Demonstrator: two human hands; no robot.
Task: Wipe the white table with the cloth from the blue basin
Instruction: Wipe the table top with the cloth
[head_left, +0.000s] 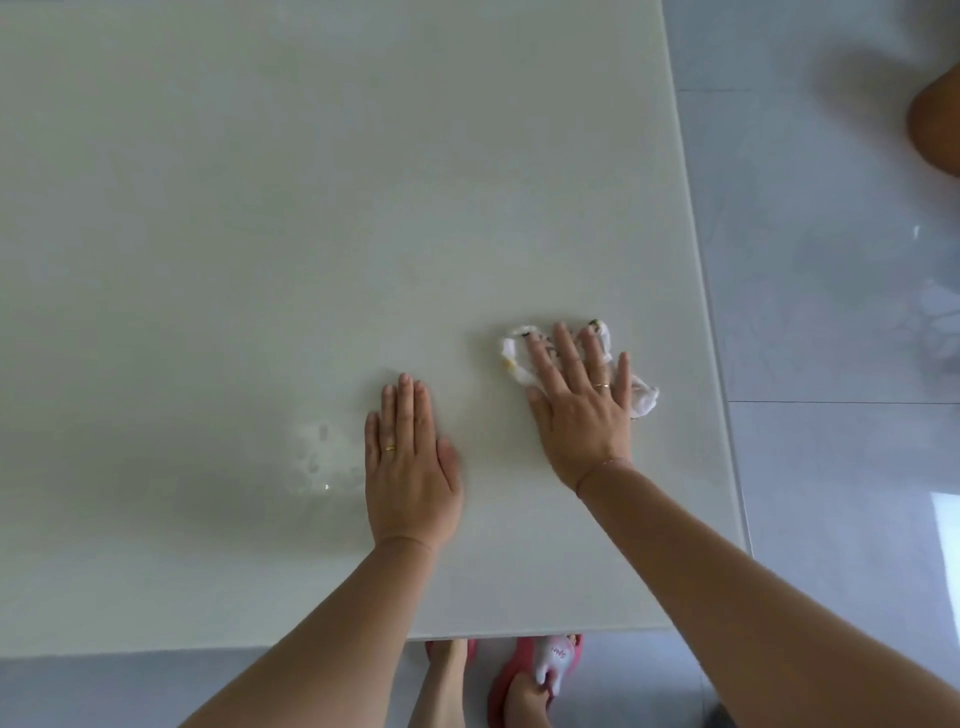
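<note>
- Two hands lie flat on the table (260, 208), both palm down, both mine.
- My right hand (576, 405) presses on the cloth (641, 397) with the fingers (563, 345) spread and straight, not curled around it; the cloth is pinned under the palm and fingers rather than gripped.
- A thin ring sits on one finger of that hand, and a fine bracelet crosses the wrist.
- The cloth is white and crumpled, with small dark and yellowish marks along its far edge. It bulges out beyond my fingertips on the far side and past the little finger on the right.
- The cloth lies near the right edge of the table, well in from the near edge.
- My left hand (410, 462) rests open with the fingers together, holding nothing, just left of the right hand and a little nearer to me. It wears a gold ring.
- Just left of the left hand, a wet patch (319, 452) glistens on the table.
- The rest of the white surface stretches far and left, smooth and glossy.
- Below the near edge, my feet in pink slippers (545, 670) stand on the pale tiled floor (831, 312).
- At the far right, a blurred brownish rounded shape (935, 124) shows above the floor; I cannot tell what it is.
</note>
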